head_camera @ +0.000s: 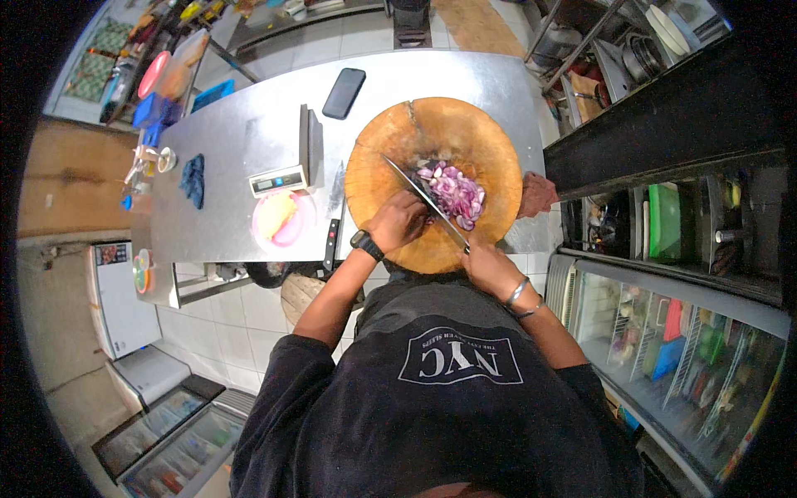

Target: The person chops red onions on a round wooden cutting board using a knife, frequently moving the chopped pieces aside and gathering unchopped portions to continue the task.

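Observation:
On a round wooden chopping block [476, 124] lies a heap of sliced purple shallots or red onions [457, 192]. My right hand [492, 267] grips the handle of a kitchen knife [426, 200], whose long blade slants across the block, left of the heap. Close against the blade's left side, my left hand [398, 221] rests over the block with its fingers bent. A few purple bits show at its fingertips. Whether those fingers pinch a piece is hidden.
The block stands on a steel table [230, 137]. To its left are a second knife [332, 243], a digital scale [280, 179], a pink plate [302, 233] with yellowish food, a smartphone [344, 93] and a blue cloth [193, 180]. A reddish cloth [537, 194] lies at the block's right.

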Demonstrator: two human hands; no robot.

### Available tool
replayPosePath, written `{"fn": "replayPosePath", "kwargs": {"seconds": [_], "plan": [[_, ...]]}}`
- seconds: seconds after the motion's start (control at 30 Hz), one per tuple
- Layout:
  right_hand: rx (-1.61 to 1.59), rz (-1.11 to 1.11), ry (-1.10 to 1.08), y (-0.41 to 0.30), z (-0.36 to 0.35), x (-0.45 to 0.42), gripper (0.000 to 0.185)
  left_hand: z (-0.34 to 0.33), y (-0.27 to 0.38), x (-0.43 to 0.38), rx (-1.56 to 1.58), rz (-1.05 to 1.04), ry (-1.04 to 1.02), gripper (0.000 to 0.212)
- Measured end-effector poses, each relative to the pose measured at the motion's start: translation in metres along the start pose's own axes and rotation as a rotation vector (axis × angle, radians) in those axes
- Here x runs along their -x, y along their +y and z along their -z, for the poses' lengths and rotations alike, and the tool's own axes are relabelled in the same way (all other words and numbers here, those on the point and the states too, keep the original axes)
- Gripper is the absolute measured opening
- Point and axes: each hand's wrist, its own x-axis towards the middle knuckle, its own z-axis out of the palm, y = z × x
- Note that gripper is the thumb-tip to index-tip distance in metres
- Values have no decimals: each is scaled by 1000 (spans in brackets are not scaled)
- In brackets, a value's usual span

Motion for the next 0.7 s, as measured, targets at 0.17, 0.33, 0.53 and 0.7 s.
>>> {"fn": "replayPosePath", "kwargs": {"seconds": [0.17,0.33,0.53,0.7], "plan": [[41,11,10,6,-8,0,43,0,1,1,-12,73,-105,24],[16,-89,-73,-15,8,3,43,1,-3,5,-23,46,-101,26],[142,77,-32,4,-8,-4,40,-7,-6,4,-15,33,-70,25],[-10,-125,-91,-28,23,10,44,-7,-7,12,-48,73,-74,25]]}}
